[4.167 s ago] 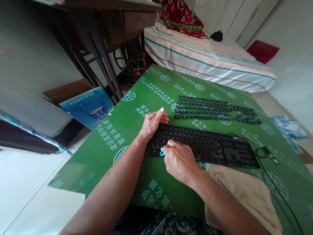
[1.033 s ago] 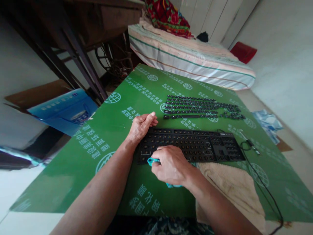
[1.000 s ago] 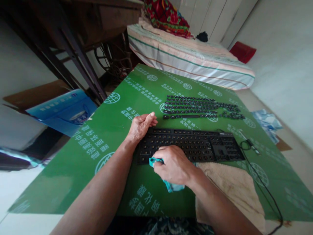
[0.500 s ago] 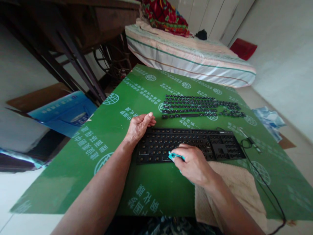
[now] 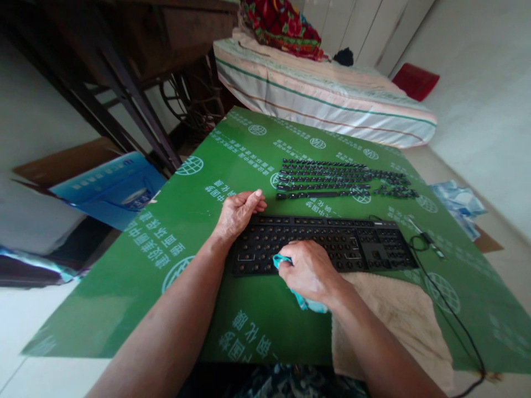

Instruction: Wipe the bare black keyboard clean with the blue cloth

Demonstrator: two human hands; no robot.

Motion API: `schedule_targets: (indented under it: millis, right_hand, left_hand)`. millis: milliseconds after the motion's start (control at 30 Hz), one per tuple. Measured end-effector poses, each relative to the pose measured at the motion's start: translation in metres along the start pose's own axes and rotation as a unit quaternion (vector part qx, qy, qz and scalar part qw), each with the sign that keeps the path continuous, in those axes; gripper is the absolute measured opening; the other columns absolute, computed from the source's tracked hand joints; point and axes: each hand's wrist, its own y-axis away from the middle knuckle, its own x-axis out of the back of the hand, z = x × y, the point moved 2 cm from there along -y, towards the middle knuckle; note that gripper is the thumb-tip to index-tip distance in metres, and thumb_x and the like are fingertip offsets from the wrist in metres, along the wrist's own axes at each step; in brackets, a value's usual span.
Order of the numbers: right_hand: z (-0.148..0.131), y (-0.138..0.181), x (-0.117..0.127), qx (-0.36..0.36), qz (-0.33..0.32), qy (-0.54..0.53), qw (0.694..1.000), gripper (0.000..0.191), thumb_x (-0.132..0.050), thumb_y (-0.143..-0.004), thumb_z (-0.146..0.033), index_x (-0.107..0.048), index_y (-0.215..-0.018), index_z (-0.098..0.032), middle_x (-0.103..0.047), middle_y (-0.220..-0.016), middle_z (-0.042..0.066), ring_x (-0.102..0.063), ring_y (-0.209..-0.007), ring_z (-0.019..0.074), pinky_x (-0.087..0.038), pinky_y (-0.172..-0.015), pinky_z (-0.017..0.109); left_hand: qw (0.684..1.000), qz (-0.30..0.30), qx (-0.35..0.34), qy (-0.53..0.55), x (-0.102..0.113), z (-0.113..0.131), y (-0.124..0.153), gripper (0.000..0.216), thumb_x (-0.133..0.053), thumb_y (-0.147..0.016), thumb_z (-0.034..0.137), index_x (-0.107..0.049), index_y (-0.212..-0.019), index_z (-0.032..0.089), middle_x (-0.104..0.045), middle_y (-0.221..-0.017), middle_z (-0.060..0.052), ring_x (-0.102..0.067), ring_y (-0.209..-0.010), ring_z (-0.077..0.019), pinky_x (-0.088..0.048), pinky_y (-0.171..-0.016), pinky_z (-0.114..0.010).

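A black keyboard (image 5: pixel 379 251) with its keycaps off lies on the green tabletop, bare key posts showing. My right hand (image 5: pixel 309 268) is closed around a teal cloth (image 5: pixel 305 301), pressing a folded bit of it onto the lower left rows of the keyboard. Part of the cloth hangs out below the palm. By the keyboard's upper left corner, my left hand (image 5: pixel 240 213) rests with fingers curled in and thumb on top; nothing shows in it. Loose black keycaps (image 5: pixel 323 179) are laid out in rows behind the keyboard.
A beige towel (image 5: pixel 390 326) lies under my right forearm. The keyboard's cable (image 5: pixel 450 309) runs down the table's right side, near a small slim tool (image 5: pixel 427 237). Beyond the green table (image 5: pixel 124 309) are a bed (image 5: pixel 323 94), a dark wooden desk (image 5: pixel 186 33) and a blue box (image 5: pixel 108 190).
My right hand has moved a little left along the keyboard with the teal cloth, and more of the cloth now shows below it. My left hand stays in place.
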Motion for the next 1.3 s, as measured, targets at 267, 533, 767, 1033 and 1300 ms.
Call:
schedule_targets:
  millis: [267,533,767,1033,1300]
  right_hand:
    - [0.001,-0.002,0.004,-0.012,-0.018,0.014,1.000,0.019,-0.054,-0.078,-0.020,-0.060,-0.059,-0.020,-0.069,-0.066,0.004,-0.063,-0.067,0.0163,-0.030,-0.057,0.025]
    - [0.005,-0.006,0.002,-0.021,0.000,-0.057,0.998,0.023,-0.053,-0.071,-0.017,-0.048,-0.049,-0.020,-0.052,-0.048,-0.002,-0.043,-0.049,0.0109,-0.021,-0.052,0.026]
    - [0.041,0.002,0.012,-0.097,-0.007,-0.234,0.967,0.022,-0.051,-0.073,-0.023,-0.044,-0.052,-0.019,-0.031,-0.047,-0.007,-0.032,-0.048,0.0083,-0.016,-0.046,0.023]
    - [0.025,-0.008,0.002,-0.079,-0.044,-0.194,0.977,0.022,-0.048,-0.069,-0.016,-0.040,-0.049,-0.020,-0.032,-0.044,-0.007,-0.032,-0.046,0.0088,-0.017,-0.047,0.025]
    - [0.026,-0.006,0.008,-0.084,-0.044,-0.092,0.991,0.024,-0.049,-0.068,-0.016,-0.038,-0.048,-0.020,-0.041,-0.045,-0.004,-0.034,-0.049,0.0107,-0.017,-0.050,0.027]
  left_hand:
    - [1.000,-0.003,-0.004,-0.003,0.000,-0.003,0.000,0.050,-0.053,-0.077,0.064,-0.068,-0.076,0.016,-0.070,-0.069,-0.006,-0.064,-0.063,-0.0147,-0.052,-0.064,-0.027]
    - [1.000,-0.007,-0.006,0.000,0.000,-0.002,0.000,0.050,-0.054,-0.076,0.063,-0.068,-0.076,0.015,-0.070,-0.068,-0.005,-0.063,-0.062,-0.0142,-0.051,-0.063,-0.027]
    - [1.000,-0.006,-0.006,0.004,-0.001,-0.001,0.000,0.048,-0.055,-0.076,0.062,-0.068,-0.077,0.016,-0.070,-0.069,-0.005,-0.064,-0.062,-0.0143,-0.052,-0.064,-0.027]
    - [1.000,-0.006,-0.010,0.003,0.000,-0.001,0.000,0.049,-0.054,-0.077,0.062,-0.068,-0.077,0.015,-0.070,-0.069,-0.005,-0.063,-0.061,-0.0139,-0.051,-0.063,-0.027]
    - [1.000,-0.012,-0.014,0.003,-0.001,-0.003,-0.001,0.049,-0.056,-0.076,0.062,-0.068,-0.075,0.015,-0.069,-0.068,-0.005,-0.063,-0.062,-0.0139,-0.051,-0.062,-0.026]
